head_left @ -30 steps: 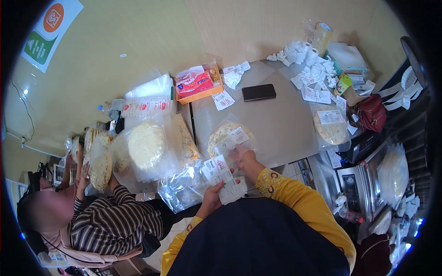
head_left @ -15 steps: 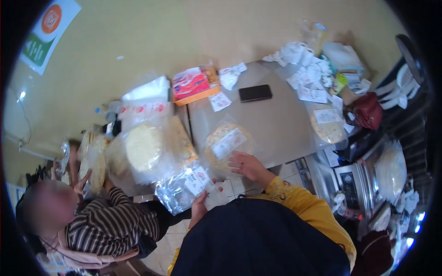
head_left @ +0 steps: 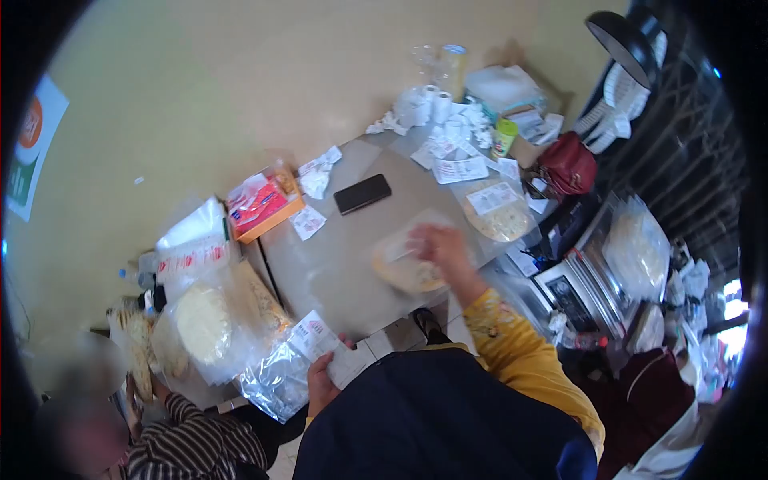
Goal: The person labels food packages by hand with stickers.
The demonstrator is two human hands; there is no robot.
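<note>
In the head view my right hand [head_left: 442, 250], blurred by motion, is closed at the upper side of a bagged round pizza [head_left: 408, 276] on the table. The pizza is smeared too, and a paper slip under its plastic is partly covered by my fingers. Low in front of my body, my left hand [head_left: 322, 384] grips printed paper slips [head_left: 316, 340], fingers wrapped around their edge. Just left of those slips lies clear plastic packaging [head_left: 276, 380]. A second bagged pizza [head_left: 502, 220] with a slip on top rests at the table's right side.
A black phone [head_left: 362, 194] lies on the grey table [head_left: 312, 264]. An orange box [head_left: 268, 204] stands at the back left, near stacked bagged rounds [head_left: 204, 320]. Paper rolls [head_left: 436, 104] and a maroon bag [head_left: 568, 164] are at right. A co-worker's striped sleeve [head_left: 192, 440] is lower left.
My view has turned to the right. My right hand has moved the bagged pizza rightward across the table, toward the second one. My left hand still holds the paper slips.
</note>
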